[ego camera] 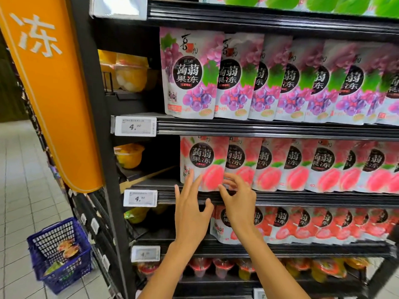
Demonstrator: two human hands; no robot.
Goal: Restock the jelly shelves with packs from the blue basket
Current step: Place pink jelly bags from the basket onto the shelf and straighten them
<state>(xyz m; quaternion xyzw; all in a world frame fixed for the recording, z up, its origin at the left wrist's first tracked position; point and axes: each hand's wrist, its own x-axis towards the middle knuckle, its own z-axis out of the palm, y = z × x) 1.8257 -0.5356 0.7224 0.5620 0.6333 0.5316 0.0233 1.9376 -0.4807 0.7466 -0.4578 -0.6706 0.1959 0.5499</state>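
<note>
Pink peach jelly pack [203, 162], foremost at the left end of the middle shelf [302, 198], is the one being attended to. The left hand [191, 210] has its fingers [190, 180] straight and spread against the pack's lower front. The right hand [238, 201] hovers just beside it with fingers loosely curled, gripping nothing that I can see. It looks like a pack being squared up after placing.

Counted across the front, the peach row shows at least seven packs. The purple grape packs [185, 83] above show seven before the frame cuts them off, and the red strawberry packs [280, 225] below show roughly six (the arms hide the left ones).

All three rows look well filled, though a dark gap remains left of the peach row. One blue basket [71, 277] stands on the floor, well apart at lower left, with a few leftover packs [68, 248] inside, perhaps two or three. So the job seems far along but not finished.
</note>
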